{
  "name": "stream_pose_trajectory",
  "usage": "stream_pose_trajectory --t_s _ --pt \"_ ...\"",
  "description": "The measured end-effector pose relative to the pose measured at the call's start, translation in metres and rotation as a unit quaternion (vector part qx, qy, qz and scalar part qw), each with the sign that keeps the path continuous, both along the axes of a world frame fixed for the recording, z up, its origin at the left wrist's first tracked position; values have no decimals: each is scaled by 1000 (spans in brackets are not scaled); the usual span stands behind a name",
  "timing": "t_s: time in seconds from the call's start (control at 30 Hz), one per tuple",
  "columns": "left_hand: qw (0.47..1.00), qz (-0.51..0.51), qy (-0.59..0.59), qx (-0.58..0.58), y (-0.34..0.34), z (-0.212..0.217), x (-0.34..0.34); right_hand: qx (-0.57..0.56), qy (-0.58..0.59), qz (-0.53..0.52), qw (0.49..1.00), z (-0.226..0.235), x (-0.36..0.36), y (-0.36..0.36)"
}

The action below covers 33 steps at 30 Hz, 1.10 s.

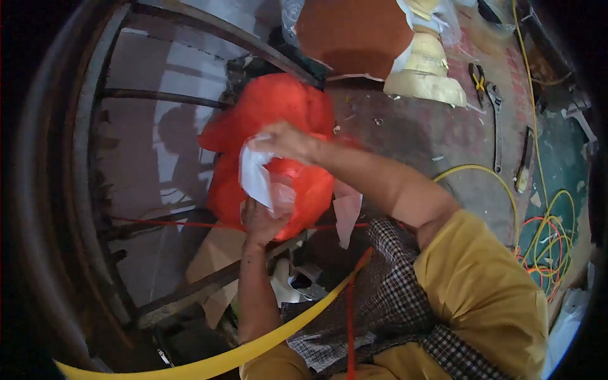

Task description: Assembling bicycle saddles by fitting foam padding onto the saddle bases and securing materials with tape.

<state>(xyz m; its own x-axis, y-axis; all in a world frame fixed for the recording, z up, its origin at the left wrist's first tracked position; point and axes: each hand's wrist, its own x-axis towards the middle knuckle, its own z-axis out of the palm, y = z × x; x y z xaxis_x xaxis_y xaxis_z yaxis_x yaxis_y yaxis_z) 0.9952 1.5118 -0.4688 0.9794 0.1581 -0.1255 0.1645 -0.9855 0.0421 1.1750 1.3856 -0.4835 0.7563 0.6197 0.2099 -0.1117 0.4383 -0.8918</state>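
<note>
Head view, white sheet (pixel 254 176) lengthwise near-to-far, near tip rightward, right hand (pixel 282 140) gripping far end, left hand (pixel 261 223) nearer, grip unclear

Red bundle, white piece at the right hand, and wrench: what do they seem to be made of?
Red bundle: probably thin plastic film, semi-glossy, going by its bright highlights and creases.

White piece: perhaps paper or thin plastic; it looks smooth, with angular edges, but I can't tell which.

Wrench: likely metal, judging by its dull grey sheen.

Dim light leaves shadows (pixel 180 130) on the pale panel (pixel 132 140); edges bend into black.
</note>
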Motion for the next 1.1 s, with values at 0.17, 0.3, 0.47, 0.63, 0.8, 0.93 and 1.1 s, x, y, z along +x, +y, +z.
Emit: stream_pose_trajectory --t_s 0.17,0.3,0.47,0.63,0.8,0.93,1.1 --pt "984 -6 179 24 40 -58 -20 199 49 -123 971 78 71 -77" --pt "983 141 84 -83 86 -77 -40 133 136 -138 972 52 54 -102" --pt "905 166 -344 -188 -46 30 -1 116 372 -98 916 -47 25 -163" --pt "856 164 -259 -417 -100 -11 -39 70 455 -26 888 -121 8 -185" --pt "689 450 47 -566 -104 -121 -66 -413 1 247 876 -177 -78 -154" --pt "663 466 114 -575 -147 -138 -53 -611 -236 240 717 -288 -96 -202" --pt "646 475 -43 -596 -147 -66 -124 -514 -181 9 838 -190 -73 -259"
